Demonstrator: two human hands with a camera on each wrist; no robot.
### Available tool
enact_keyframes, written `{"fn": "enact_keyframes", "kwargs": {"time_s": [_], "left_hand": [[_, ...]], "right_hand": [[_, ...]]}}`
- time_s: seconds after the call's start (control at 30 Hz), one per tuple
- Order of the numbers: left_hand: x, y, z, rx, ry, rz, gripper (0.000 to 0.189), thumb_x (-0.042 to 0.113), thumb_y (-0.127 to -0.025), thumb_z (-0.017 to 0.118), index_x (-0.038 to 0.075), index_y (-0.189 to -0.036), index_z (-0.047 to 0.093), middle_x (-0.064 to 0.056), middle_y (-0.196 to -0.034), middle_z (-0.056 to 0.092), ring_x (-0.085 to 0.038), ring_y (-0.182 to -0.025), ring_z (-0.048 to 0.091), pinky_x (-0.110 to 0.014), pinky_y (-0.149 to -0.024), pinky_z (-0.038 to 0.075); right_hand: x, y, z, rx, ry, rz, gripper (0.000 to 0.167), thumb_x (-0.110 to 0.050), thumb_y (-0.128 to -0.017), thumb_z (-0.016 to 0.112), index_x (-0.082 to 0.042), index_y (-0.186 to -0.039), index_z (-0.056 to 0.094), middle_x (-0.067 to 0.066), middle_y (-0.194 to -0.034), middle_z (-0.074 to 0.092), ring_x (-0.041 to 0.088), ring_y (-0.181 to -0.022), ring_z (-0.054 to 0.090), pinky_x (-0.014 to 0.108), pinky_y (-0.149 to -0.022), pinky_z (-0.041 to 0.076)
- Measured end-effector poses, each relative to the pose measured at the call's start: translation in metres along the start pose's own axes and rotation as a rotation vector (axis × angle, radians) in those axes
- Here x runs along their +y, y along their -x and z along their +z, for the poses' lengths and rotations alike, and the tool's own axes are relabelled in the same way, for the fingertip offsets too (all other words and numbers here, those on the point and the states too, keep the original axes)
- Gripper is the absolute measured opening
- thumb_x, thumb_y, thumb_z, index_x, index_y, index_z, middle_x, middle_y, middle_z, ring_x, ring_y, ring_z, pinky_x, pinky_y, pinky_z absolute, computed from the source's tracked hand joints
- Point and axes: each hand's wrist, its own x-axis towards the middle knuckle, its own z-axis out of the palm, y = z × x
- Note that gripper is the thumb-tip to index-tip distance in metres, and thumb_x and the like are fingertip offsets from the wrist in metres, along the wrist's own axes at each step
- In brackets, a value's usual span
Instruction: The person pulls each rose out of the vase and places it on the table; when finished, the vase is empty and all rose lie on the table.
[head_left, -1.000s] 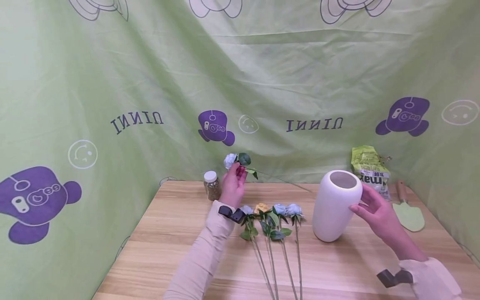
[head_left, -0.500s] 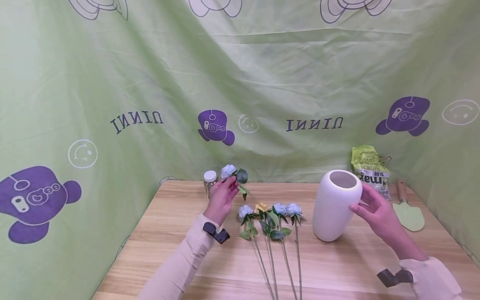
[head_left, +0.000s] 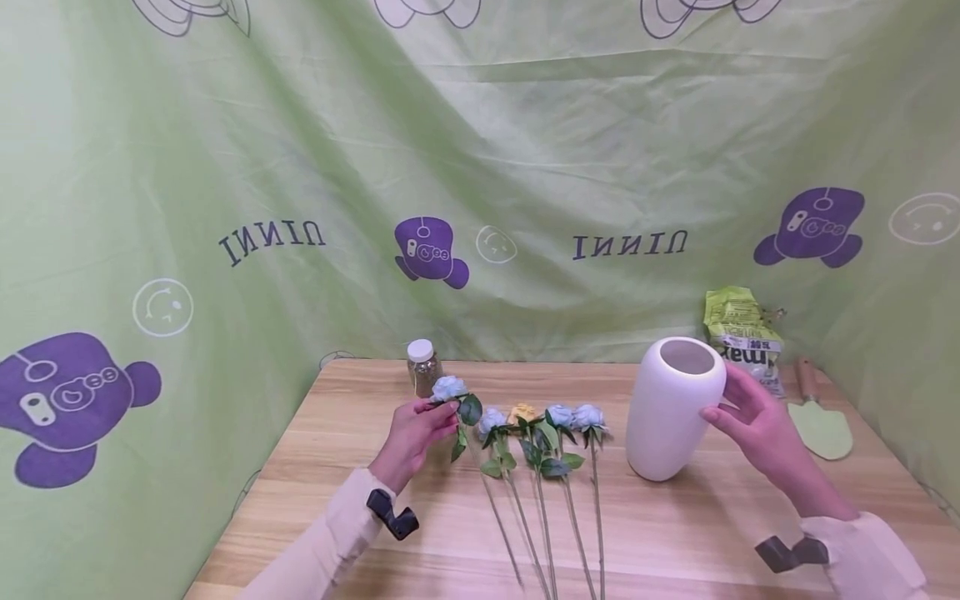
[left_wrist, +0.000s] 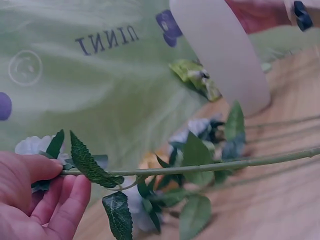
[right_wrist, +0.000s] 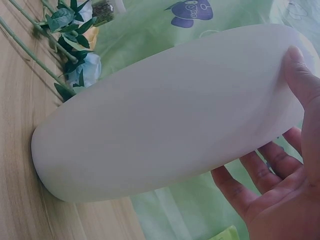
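Note:
My left hand point(head_left: 414, 437) pinches a pale blue artificial rose point(head_left: 448, 387) by the stem just below its bloom. Its green stem point(left_wrist: 260, 161) slants toward the table's front in the head view, left of the other flowers. Several more roses lie side by side there: pale blue ones point(head_left: 587, 417) and a yellow one point(head_left: 522, 414), with leafy stems pointing toward me. To their right a white vase point(head_left: 663, 425) stands upright. My right hand point(head_left: 765, 433) holds the vase's upper right side, thumb in front and fingers behind; in the right wrist view the fingertips are partly hidden.
A white-capped jar point(head_left: 423, 371) of dark bits stands at the back left. Behind the vase leans a green bag point(head_left: 742, 333), and a trowel point(head_left: 817, 425) with a wooden handle lies at the right. A green printed curtain point(head_left: 540, 167) hangs behind the wooden table point(head_left: 315, 454).
My left hand has come nearer and leftward from the back of the table, lowering the rose beside the other flowers. The right hand and the vase stay in place.

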Motion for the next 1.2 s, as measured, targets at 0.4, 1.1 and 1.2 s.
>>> {"fn": "enact_keyframes", "kwargs": {"time_s": [0.4, 1.1, 1.2], "left_hand": [[-0.028, -0.001, -0.010, 0.027, -0.126, -0.101, 0.033, -0.004, -0.086, 0.072, -0.009, -0.112, 0.053, -0.006, -0.072, 0.070, -0.011, -0.062, 0.068, -0.024, -0.062, 0.063], [-0.050, -0.001, 0.008, 0.085, -0.239, -0.045, 0.077, -0.008, -0.082, 0.074, -0.004, -0.141, 0.025, -0.022, -0.094, 0.063, -0.014, -0.049, 0.066, -0.030, -0.052, 0.061], [-0.052, -0.002, 0.008, 0.082, -0.257, -0.030, 0.077, -0.006, -0.080, 0.076, -0.005, -0.140, 0.028, -0.024, -0.090, 0.069, -0.014, -0.046, 0.065, -0.032, -0.050, 0.061]], "right_hand": [[0.001, -0.001, 0.002, 0.000, -0.011, 0.002, 0.071, 0.009, -0.091, 0.064, -0.009, -0.154, 0.036, -0.034, -0.129, 0.050, -0.020, -0.115, 0.051, 0.003, -0.089, 0.050], [0.001, -0.002, -0.001, -0.006, -0.019, -0.001, 0.071, 0.009, -0.091, 0.063, -0.007, -0.154, 0.035, -0.033, -0.131, 0.050, -0.019, -0.115, 0.052, 0.004, -0.089, 0.050], [0.001, -0.001, -0.001, -0.010, -0.014, 0.011, 0.070, 0.009, -0.091, 0.063, -0.008, -0.154, 0.035, -0.033, -0.130, 0.050, -0.020, -0.115, 0.052, 0.005, -0.087, 0.051]]}}
